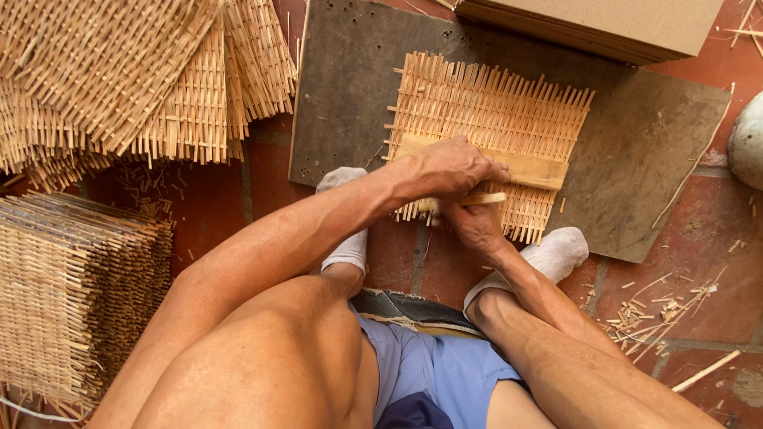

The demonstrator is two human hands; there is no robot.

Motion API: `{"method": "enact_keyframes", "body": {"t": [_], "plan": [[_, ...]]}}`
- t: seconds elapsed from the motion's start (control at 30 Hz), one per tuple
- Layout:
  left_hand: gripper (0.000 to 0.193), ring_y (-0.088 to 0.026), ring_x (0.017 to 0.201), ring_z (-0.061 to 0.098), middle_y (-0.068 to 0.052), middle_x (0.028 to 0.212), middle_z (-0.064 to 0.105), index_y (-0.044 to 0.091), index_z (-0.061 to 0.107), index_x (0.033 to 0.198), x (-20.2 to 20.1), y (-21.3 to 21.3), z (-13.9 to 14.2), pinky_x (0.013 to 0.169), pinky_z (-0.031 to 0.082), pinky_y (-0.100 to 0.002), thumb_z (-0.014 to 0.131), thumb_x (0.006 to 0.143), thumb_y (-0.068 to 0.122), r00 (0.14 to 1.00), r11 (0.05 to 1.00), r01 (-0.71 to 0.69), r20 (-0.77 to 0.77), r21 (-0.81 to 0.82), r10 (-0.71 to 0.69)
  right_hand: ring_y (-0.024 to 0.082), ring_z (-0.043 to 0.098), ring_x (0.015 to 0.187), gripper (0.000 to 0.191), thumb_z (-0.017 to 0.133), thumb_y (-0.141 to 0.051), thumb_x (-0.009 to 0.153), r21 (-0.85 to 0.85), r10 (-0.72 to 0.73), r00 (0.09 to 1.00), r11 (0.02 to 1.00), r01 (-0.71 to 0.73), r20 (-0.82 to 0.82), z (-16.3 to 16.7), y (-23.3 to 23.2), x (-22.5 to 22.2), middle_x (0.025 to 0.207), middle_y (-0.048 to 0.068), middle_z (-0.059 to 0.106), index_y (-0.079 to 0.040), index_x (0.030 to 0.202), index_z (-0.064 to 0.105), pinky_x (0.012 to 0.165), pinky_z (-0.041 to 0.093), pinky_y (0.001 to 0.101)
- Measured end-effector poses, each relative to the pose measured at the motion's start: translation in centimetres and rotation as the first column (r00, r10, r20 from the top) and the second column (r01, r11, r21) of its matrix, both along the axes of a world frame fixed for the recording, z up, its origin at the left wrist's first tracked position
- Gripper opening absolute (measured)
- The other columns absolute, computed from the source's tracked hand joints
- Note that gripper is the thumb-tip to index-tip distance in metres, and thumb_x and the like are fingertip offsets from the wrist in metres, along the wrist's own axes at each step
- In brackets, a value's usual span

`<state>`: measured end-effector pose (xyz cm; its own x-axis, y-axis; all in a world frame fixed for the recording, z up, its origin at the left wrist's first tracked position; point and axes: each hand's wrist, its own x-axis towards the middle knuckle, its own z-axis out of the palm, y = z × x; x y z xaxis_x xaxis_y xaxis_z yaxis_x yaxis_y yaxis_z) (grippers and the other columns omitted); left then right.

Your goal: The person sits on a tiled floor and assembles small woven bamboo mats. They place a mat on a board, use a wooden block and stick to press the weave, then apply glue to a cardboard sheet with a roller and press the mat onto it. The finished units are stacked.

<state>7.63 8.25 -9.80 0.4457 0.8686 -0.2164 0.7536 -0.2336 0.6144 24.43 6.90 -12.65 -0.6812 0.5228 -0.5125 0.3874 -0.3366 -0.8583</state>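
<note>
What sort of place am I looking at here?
Likely an informal floor-level weaving workshop: stacked woven bamboo mats, a half-woven mat on a worn board over red floor tiles, with bamboo offcuts scattered around.

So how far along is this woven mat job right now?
Done: woven mats lie stacked and heaped nearby. In hand: one woven mat lies on the dark board, left hand on a flat wooden bar, right hand holding a small stick. Left: mat's ragged edges.

Pale split bamboo on worn board, over red clay tile.
I see the woven mat (485, 119) as dry, matt, rough-edged strips; the flat wooden slat (532, 168) looks smooth; the dark board (350, 95) is scuffed and dull; the floor tiles (699, 238) look matt.
</note>
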Motion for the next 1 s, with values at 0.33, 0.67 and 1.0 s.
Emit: {"method": "enact_keyframes", "body": {"t": [0.33,0.67,1.0], "plan": [[0.035,-0.017,0.105,0.074,-0.004,0.137,0.067,0.017,0.071,0.123,-0.6,0.1,-1.5,0.086,0.061,-0.031,0.043,0.106,0.006,0.981,1.0,-0.025,0.192,0.005,0.024,0.016,0.072,0.068,0.021,0.066,-0.024,0.097,0.041,0.179,0.98,0.984,-0.176,-0.086,0.7,-0.4,-1.4,0.08,0.007,0.072,-0.002,0.096,0.067,0.062,0.065,0.0314],[0.048,-0.023,0.106,0.072,-0.004,0.134,0.064,0.025,0.067,0.133,-0.8,0.6,0.7,0.093,0.056,-0.036,0.05,0.094,0.002,0.987,0.987,-0.029,0.149,-0.156,0.053,0.017,0.07,0.069,0.018,0.061,-0.018,0.096,0.043,0.143,0.989,0.989,-0.142,-0.029,0.2,-1.2,-2.8,0.081,0.009,0.071,-0.001,0.101,0.064,0.06,0.062,0.0307],[0.041,-0.014,0.089,0.073,-0.002,0.132,0.067,0.02,0.068,0.128,-0.7,0.8,-0.5,0.076,0.061,-0.03,0.062,0.09,0.005,0.994,0.997,0.01,0.112,-0.082,-0.001,0.017,0.073,0.07,0.022,0.063,-0.027,0.099,-0.021,0.061,0.989,0.998,-0.065,-0.134,-0.3,-1.0,-2.1,0.084,0.007,0.072,-0.005,0.102,0.065,0.065,0.066,0.0316]]}}
